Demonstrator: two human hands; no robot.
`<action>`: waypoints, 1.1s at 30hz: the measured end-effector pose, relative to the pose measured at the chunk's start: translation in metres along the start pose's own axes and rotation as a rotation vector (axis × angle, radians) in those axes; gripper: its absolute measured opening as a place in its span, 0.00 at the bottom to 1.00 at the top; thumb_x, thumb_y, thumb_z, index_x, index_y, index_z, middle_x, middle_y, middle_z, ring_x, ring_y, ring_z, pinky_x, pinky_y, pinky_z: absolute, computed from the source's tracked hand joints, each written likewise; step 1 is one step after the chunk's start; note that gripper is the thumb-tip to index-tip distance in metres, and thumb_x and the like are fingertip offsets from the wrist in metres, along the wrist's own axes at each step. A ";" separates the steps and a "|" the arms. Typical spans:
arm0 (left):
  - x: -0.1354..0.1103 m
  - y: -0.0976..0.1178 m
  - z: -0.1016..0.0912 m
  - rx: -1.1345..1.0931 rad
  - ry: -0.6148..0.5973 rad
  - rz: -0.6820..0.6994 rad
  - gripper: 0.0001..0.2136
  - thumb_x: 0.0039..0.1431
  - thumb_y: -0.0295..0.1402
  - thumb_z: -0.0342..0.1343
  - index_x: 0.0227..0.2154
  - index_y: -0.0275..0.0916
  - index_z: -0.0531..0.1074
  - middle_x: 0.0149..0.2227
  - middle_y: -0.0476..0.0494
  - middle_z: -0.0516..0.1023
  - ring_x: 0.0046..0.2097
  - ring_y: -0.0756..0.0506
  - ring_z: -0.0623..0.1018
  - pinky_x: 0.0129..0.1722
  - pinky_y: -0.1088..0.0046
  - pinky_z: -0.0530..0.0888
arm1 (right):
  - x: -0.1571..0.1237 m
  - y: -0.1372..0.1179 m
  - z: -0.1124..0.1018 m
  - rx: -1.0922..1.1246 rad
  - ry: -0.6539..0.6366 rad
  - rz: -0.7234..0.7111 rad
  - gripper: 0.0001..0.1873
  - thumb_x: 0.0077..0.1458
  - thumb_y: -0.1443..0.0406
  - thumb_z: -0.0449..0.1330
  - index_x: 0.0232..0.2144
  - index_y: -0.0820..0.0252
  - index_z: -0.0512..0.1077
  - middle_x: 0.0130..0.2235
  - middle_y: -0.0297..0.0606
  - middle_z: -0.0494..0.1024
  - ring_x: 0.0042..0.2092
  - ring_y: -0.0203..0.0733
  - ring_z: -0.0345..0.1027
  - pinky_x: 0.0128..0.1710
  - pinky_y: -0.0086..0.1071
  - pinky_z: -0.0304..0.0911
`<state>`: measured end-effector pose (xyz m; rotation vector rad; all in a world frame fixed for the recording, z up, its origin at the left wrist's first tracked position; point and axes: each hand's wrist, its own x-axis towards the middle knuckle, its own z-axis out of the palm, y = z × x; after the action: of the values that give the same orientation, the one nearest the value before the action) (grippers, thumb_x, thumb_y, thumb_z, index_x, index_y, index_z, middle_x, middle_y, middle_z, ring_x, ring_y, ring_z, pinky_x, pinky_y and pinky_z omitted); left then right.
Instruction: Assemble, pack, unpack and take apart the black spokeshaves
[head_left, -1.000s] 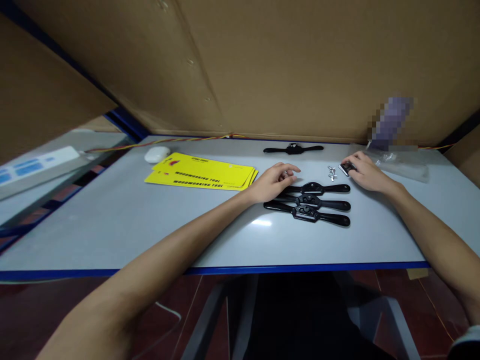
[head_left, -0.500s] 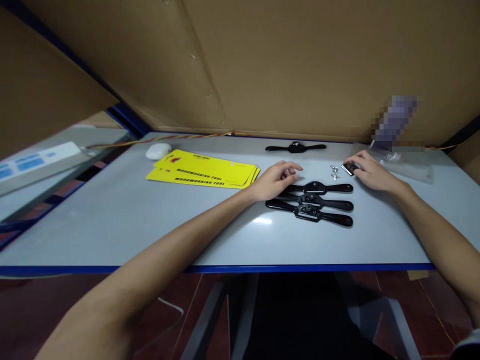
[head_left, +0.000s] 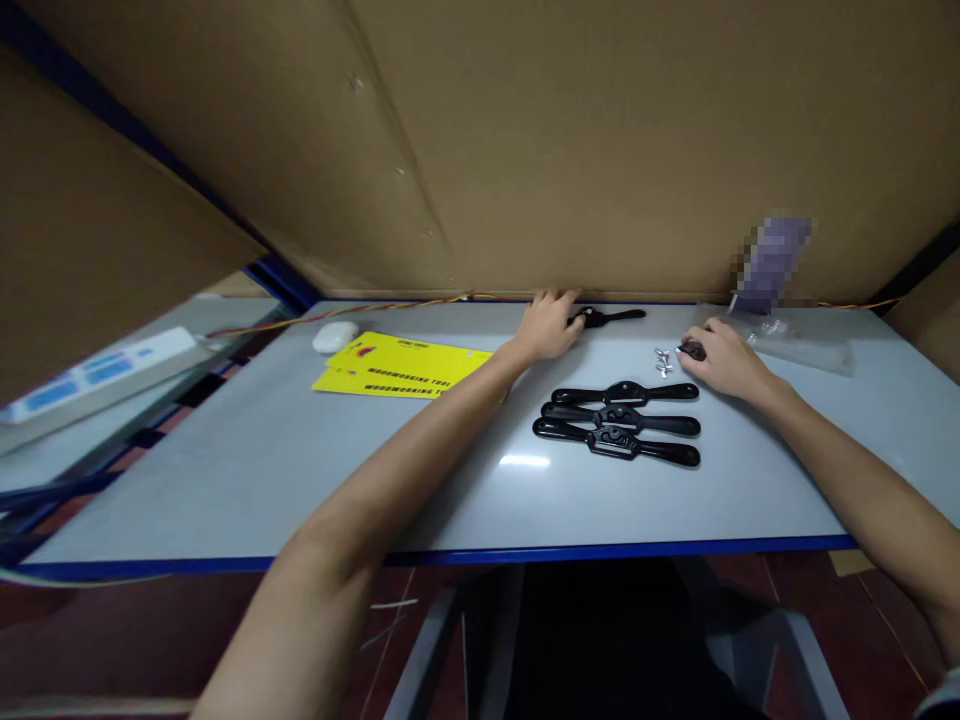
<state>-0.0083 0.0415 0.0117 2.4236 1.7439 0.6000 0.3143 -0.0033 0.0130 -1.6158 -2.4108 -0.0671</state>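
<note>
My left hand [head_left: 547, 324] reaches to the back of the grey table [head_left: 262, 450] and closes on the left handle of a lone black spokeshave body [head_left: 609, 317]. My right hand [head_left: 720, 358] rests on the table with its fingers pinched on a small dark metal part [head_left: 691, 350], beside a few silver wing screws [head_left: 663, 360]. Three more black spokeshave bodies [head_left: 619, 420] lie side by side in a row between my arms.
Yellow cards [head_left: 397, 366] and a white oval case [head_left: 335, 336] lie at the left. A clear plastic bag [head_left: 795, 338] lies at the back right. Cardboard walls close in the back and sides. A red-yellow wire [head_left: 375, 303] runs along the rear edge.
My left hand has left the row of three spokeshaves and moved to the back, onto the lone spokeshave. The right hand stays at the small part. The view tilted slightly.
</note>
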 end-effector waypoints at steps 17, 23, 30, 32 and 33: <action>-0.027 -0.007 0.004 -0.376 -0.180 0.050 0.24 0.59 0.43 0.62 0.53 0.32 0.76 0.34 0.46 0.76 0.34 0.46 0.73 0.37 0.69 0.68 | -0.013 -0.032 -0.028 0.059 0.058 -0.220 0.18 0.68 0.62 0.51 0.48 0.63 0.79 0.48 0.51 0.79 0.48 0.54 0.71 0.49 0.43 0.63; -0.048 -0.001 -0.001 -0.541 -0.219 0.057 0.22 0.62 0.46 0.57 0.50 0.33 0.77 0.28 0.51 0.69 0.31 0.48 0.68 0.34 0.71 0.65 | -0.030 -0.048 -0.033 0.151 -0.116 -0.319 0.13 0.66 0.66 0.52 0.36 0.60 0.76 0.36 0.44 0.79 0.36 0.46 0.68 0.38 0.39 0.56; -0.069 0.000 -0.005 -0.510 -0.207 0.042 0.22 0.65 0.48 0.54 0.48 0.35 0.79 0.27 0.51 0.70 0.31 0.47 0.69 0.33 0.71 0.65 | -0.031 -0.051 -0.023 0.317 -0.145 -0.388 0.11 0.64 0.67 0.54 0.35 0.59 0.76 0.34 0.42 0.80 0.35 0.44 0.68 0.39 0.39 0.59; -0.071 0.004 -0.005 -0.486 -0.197 0.045 0.21 0.65 0.48 0.53 0.48 0.36 0.79 0.28 0.50 0.71 0.31 0.46 0.70 0.33 0.70 0.65 | -0.031 -0.052 -0.022 0.362 -0.142 -0.390 0.11 0.62 0.67 0.54 0.34 0.58 0.77 0.32 0.40 0.79 0.34 0.43 0.68 0.39 0.38 0.59; -0.073 0.006 -0.005 -0.468 -0.188 0.056 0.21 0.66 0.48 0.52 0.48 0.36 0.79 0.29 0.49 0.72 0.32 0.46 0.71 0.34 0.70 0.66 | -0.032 -0.053 -0.022 0.385 -0.139 -0.388 0.10 0.62 0.68 0.54 0.34 0.58 0.77 0.32 0.40 0.79 0.33 0.42 0.68 0.38 0.38 0.59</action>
<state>-0.0243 -0.0288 -0.0006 2.1267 1.2917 0.6720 0.2808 -0.0565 0.0324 -1.0061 -2.6027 0.4279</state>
